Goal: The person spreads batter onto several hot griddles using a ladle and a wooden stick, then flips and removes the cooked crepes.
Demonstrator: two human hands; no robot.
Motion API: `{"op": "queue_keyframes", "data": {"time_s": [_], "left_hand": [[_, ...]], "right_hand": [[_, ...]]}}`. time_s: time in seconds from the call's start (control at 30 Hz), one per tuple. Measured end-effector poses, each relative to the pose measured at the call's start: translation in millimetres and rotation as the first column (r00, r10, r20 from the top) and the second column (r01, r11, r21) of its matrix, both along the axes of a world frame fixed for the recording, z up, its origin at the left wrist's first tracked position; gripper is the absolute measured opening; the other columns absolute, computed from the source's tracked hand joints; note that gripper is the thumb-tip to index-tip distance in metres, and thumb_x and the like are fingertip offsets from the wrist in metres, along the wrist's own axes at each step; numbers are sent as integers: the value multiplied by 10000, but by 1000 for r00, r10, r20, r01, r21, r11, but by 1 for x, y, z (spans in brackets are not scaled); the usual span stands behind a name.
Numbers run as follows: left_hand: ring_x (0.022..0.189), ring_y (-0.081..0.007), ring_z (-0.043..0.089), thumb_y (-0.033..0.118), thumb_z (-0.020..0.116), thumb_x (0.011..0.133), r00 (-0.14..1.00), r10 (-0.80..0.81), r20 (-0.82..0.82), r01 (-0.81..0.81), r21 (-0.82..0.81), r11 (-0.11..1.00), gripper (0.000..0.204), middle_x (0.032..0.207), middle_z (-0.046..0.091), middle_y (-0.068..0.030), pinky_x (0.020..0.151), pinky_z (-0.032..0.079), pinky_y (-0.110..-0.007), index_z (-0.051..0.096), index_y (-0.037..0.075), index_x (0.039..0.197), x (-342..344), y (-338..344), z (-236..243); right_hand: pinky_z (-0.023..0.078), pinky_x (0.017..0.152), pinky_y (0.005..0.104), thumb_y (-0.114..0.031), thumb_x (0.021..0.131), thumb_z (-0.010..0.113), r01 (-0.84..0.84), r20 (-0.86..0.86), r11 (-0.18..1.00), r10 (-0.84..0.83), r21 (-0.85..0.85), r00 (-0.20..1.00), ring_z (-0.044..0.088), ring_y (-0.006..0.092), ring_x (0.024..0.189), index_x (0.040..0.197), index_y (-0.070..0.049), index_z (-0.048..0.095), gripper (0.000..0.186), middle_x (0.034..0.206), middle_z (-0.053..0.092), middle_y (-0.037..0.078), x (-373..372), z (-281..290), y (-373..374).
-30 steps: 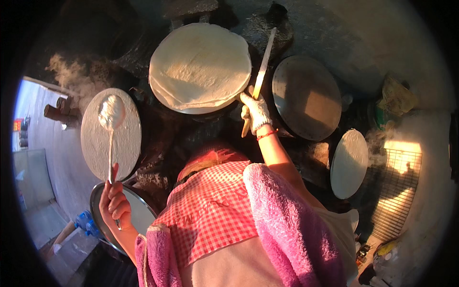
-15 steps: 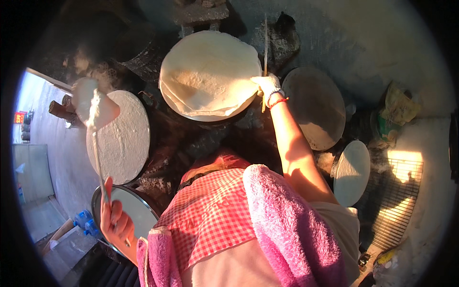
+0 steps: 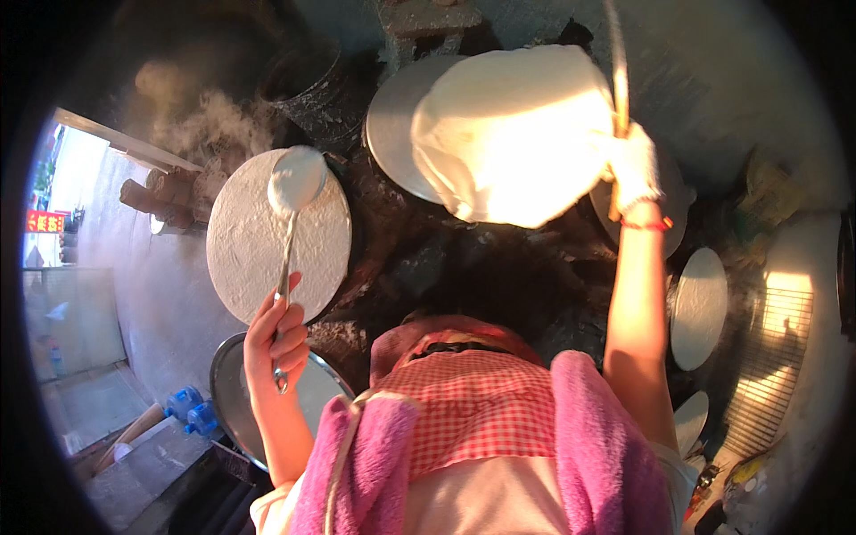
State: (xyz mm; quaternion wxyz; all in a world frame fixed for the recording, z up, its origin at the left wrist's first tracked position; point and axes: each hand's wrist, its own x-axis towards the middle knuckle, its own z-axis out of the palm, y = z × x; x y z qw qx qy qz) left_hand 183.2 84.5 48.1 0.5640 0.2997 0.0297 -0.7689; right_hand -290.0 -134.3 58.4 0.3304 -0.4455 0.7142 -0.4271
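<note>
My left hand [image 3: 278, 332] is closed round the handle of a ladle [image 3: 298, 181]. The ladle's white-coated bowl hangs over a round griddle [image 3: 234, 245] covered with white batter. In a pale glove, my right hand [image 3: 636, 167] grips a thin stick [image 3: 617, 62] together with the edge of a large, thin, round pancake [image 3: 513, 134]. Lifted and stretched out, the pancake partly covers the far round griddle [image 3: 392, 120], whose bare left side shows. Sunlight washes out its middle. How the gloved fingertips divide between stick and pancake is hard to see.
A basin of white liquid [image 3: 323, 392] stands at the near left. More round griddles lie at right, one pale-topped [image 3: 700, 308]. A wire rack [image 3: 774, 374] is at far right. Steam drifts by the logs [image 3: 165, 196]. Blue bottles [image 3: 187, 406] sit at lower left.
My right hand has moved right and pulled the pancake partly off the far griddle. My left hand has brought the ladle rightward over the batter-covered griddle. The view has shifted too.
</note>
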Motion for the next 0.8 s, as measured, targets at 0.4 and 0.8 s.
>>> {"op": "queue_keyframes", "data": {"time_s": [0.4, 0.8], "left_hand": [[399, -54, 289, 67, 491, 1025, 679, -695, 237, 734, -216, 644, 568, 643, 356, 10, 342, 261, -216, 307, 100, 1562, -193, -29, 13], [522, -112, 402, 201, 249, 1114, 166, -823, -544, 983, 20, 185, 503, 822, 417, -49, 461, 416, -279, 173, 59, 1591, -528, 168, -55]], "right_hand": [[455, 614, 228, -106, 773, 780, 370, -147, 926, -357, 73, 923, 572, 68, 721, 1103, -46, 640, 363, 837, 608, -22, -265, 95, 428], [507, 738, 334, -196, 777, 753, 888, -885, 341, -238, 309, 400, 609, 182, 814, 1172, -59, 686, 423, 927, 666, 34, -519, 185, 947]]}}
